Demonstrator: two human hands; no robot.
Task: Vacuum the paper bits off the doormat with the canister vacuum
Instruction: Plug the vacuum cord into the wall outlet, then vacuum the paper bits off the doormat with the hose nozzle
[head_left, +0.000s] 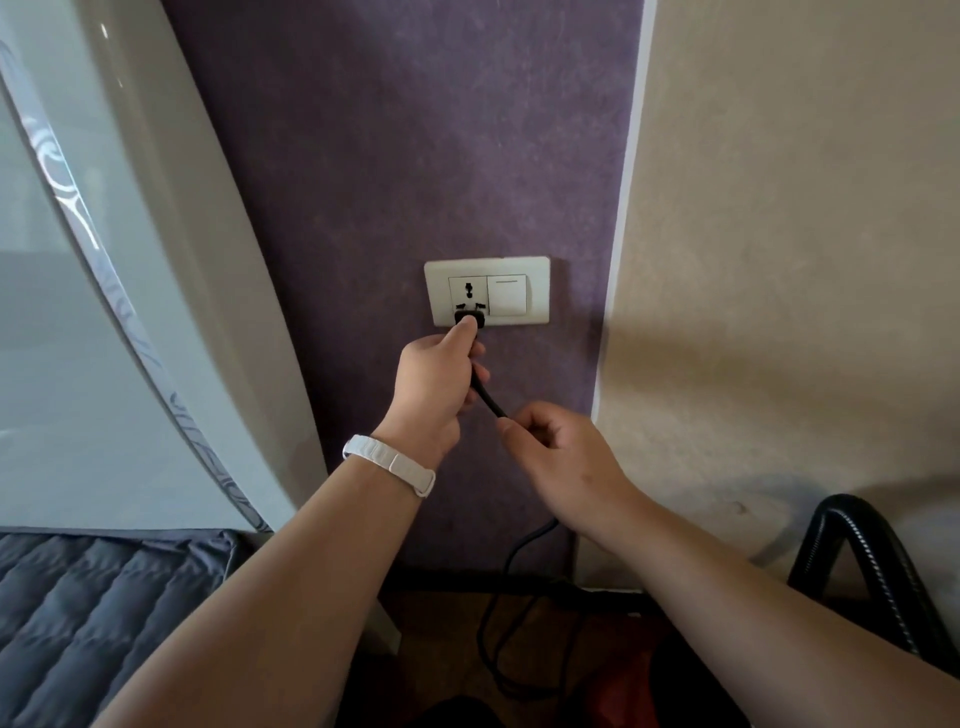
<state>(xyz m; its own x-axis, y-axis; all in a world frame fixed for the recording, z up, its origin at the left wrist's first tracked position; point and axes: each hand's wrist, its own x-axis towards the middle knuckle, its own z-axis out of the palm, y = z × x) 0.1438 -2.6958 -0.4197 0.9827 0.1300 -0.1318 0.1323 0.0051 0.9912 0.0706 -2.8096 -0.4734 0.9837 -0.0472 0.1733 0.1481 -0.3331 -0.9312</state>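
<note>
Your left grip is closed around the black plug, holding it at the lower holes of the wall socket. Just below the socket, your right grip pinches the vacuum's cord, which hangs slack beneath it. The black ribbed vacuum hose arches well below and right of the socket.

Your left grip pinches the black plug at the lower holes of the wall socket, beside the white switch. Your right grip holds the power cord just below, which trails down to the floor.
</note>
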